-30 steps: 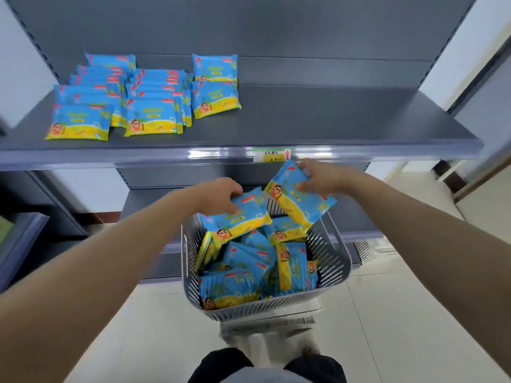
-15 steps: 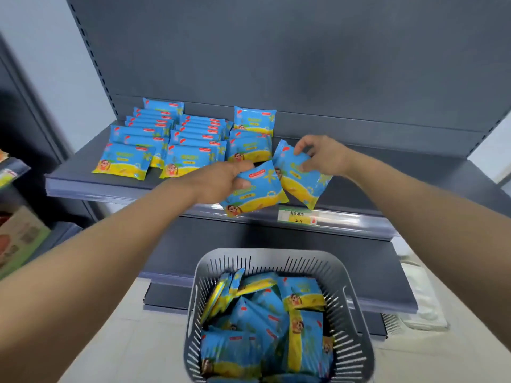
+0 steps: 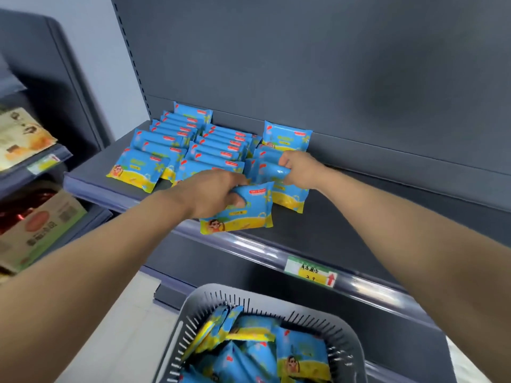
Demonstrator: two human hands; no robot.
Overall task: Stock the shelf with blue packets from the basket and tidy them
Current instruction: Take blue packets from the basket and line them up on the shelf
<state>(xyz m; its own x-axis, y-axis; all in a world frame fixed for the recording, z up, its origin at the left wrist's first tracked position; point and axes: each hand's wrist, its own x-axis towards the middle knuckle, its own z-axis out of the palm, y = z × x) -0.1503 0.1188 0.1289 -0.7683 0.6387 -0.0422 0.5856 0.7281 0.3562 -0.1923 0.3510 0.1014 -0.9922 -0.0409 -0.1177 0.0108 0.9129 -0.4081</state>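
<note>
My left hand (image 3: pixel 213 193) gripped one blue packet (image 3: pixel 243 214) at the front edge of the shelf (image 3: pixel 373 217); my right hand (image 3: pixel 300 170) curled round another packet (image 3: pixel 266 172) beside the stocked rows (image 3: pixel 177 145). The basket (image 3: pixel 343 335) below held more

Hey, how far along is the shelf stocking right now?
Done: two rows of packets lie on the shelf, a third begun. In hand: the left hand grips a packet at the shelf's front; the right hand holds another packet on the third row. Left: the basket holds many more packets.
</note>
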